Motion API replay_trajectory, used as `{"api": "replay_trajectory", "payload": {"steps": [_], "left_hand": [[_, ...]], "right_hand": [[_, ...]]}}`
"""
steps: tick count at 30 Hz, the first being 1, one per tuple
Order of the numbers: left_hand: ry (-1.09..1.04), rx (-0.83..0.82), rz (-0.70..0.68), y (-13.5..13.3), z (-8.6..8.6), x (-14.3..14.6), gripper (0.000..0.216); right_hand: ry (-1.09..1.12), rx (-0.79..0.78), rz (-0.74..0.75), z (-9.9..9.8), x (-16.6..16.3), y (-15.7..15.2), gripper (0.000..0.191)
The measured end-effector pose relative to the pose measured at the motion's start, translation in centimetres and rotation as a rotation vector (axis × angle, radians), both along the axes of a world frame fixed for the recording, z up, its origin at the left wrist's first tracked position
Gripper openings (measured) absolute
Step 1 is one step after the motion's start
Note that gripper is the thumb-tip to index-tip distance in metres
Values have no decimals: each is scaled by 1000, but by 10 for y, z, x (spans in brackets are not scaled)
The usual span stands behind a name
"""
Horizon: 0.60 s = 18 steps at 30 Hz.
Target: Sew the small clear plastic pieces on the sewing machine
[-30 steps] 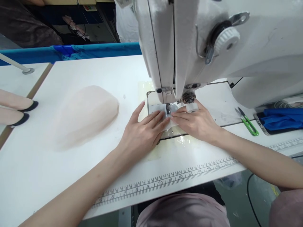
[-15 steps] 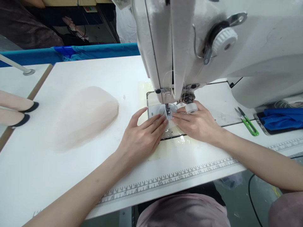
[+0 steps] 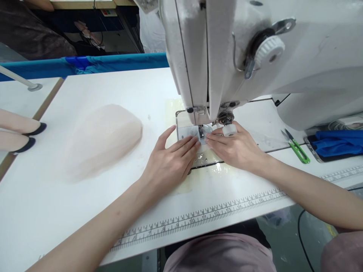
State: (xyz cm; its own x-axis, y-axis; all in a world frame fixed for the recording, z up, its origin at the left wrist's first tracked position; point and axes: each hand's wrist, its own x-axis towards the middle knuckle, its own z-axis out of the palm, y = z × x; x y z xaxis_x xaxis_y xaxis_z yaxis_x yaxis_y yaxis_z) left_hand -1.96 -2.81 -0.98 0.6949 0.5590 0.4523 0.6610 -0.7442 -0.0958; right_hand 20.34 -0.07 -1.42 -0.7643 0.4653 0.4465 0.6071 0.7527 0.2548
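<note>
My left hand (image 3: 172, 160) lies palm down left of the presser foot (image 3: 201, 131), its fingers stretched out and the thumb spread away. On the other side, my right hand (image 3: 236, 145) rests with extended fingers pointing at the foot, partly behind a white round knob (image 3: 229, 130). Both sets of fingertips press on the needle plate area (image 3: 204, 158) of the sewing machine (image 3: 195, 56). Between them shows a small pale, see-through patch; whether it is fabric I cannot tell. What lies under the fingers is hidden.
A sheer beige piece of fabric (image 3: 104, 139) lies on the white table at left. Green-handled thread snips (image 3: 297, 146), a phone (image 3: 313, 149) and blue cloth (image 3: 338, 142) are at right. A printed ruler (image 3: 198, 219) runs along the front edge. Other people are beyond the table.
A thin loop of thread seen in front of the machine head above the needle no longer shows. Both hands stay almost in the same place.
</note>
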Motion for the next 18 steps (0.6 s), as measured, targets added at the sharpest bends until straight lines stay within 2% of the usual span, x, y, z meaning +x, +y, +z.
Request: {"api": "replay_trajectory", "payload": {"steps": [18], "left_hand": [[-20,-14,28,9,-2,0,32]], "right_hand": [[22,66,-9,-3,-3,6,26]]}}
